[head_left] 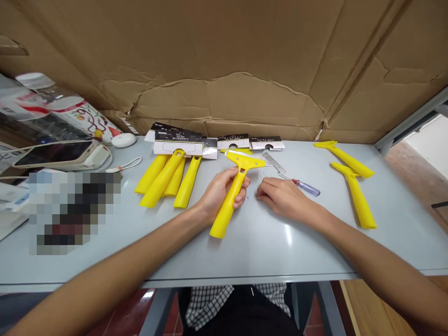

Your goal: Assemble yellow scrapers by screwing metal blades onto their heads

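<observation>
Closed around the neck of a yellow scraper [227, 205], your left hand [217, 189] has its thumb along one side, just under the head, and its fingers curled in from the other. You hold it with the wide head pointing away from you, toward the cardboard [227, 51], and the flared end of the handle toward you, above the grey table [297, 254]. A pale strip runs along the front edge of the head.

Your right hand [276, 196] is at the table, palm down with the fingers bent in; you keep it apart from the scraper, and whether anything is pinched under those fingers, you cannot tell from this view. A small nut [248, 197] lies between your two hands. Just beyond your right hand, a screwdriver [306, 187] with a clear handle lies with its shaft near a flat metal blade [275, 162].

To your left, several yellow handles [161, 182] lie close together, their far ends by black-and-white cards [178, 141]. More cards [268, 143] lie at the back, beyond the scraper head. Well to your right are two yellow scraper bodies [359, 198]. At the far left you have a phone-like device [58, 155], a round white case [123, 140] and bottles [84, 116].
</observation>
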`<state>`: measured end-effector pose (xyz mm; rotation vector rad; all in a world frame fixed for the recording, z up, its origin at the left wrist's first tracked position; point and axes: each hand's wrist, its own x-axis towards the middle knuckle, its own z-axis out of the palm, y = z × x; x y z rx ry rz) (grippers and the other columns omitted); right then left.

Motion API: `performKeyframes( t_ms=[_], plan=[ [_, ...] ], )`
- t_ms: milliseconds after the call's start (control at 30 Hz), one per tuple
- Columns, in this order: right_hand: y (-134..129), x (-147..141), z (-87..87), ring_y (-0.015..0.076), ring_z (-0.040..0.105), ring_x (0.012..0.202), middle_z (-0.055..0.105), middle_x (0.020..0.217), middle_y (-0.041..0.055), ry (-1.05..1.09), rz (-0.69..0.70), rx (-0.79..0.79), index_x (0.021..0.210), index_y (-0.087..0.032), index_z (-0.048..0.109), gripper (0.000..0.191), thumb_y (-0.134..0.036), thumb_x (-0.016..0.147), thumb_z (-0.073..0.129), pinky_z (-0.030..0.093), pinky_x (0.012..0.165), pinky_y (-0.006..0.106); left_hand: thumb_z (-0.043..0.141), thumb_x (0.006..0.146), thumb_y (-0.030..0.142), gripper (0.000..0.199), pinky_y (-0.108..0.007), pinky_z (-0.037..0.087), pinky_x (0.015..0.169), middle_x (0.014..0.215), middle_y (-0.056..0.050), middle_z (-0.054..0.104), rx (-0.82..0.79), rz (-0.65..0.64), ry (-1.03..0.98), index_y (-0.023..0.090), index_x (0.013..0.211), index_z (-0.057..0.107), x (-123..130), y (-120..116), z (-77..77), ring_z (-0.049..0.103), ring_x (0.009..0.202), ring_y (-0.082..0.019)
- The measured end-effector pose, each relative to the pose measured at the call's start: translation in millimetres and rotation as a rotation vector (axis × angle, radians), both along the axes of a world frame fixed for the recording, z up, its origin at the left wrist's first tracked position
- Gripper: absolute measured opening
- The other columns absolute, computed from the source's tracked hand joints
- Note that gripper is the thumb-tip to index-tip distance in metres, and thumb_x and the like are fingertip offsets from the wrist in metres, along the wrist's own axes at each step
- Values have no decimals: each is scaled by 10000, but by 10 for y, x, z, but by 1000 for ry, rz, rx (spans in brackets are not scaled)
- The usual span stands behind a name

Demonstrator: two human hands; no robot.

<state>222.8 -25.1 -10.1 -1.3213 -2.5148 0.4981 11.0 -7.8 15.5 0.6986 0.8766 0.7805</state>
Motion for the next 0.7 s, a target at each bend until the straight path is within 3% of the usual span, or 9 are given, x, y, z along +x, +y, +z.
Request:
performKeyframes(
  t_ms=[367,500,633,700],
  plan=[
    [44,168,-68,164,642,854,693,975,38,290,34,22,979,-236,632,158,-267,1076,511,510,771,323,523,981,454,344,-219,362,372,492,1,518,-33,-118,-28,182,795,623,-36,-62,-92,434,352,-112],
    [75,201,-83,164,632,836,691,962,39,356,24,68,981,-235,639,151,-251,1070,519,516,760,331,717,900,373,222,-208,449,419,776,-23,680,-47,-43,-80,174,952,633,-17,-85,-87,545,472,-95],
    [85,232,-53,157,605,771,699,938,30,422,-17,81,972,-240,662,135,-270,1052,557,496,713,330,820,862,314,440,-213,528,473,852,-19,711,-65,-34,-82,173,1219,606,-1,-104,-84,622,547,-110],
    [92,249,-15,138,562,698,690,907,23,478,-57,92,947,-230,676,140,-292,1039,590,470,661,318,847,850,305,488,-207,550,491,853,-20,716,-77,-20,-84,159,1251,609,-1,-118,-76,637,564,-108]
  ],
)
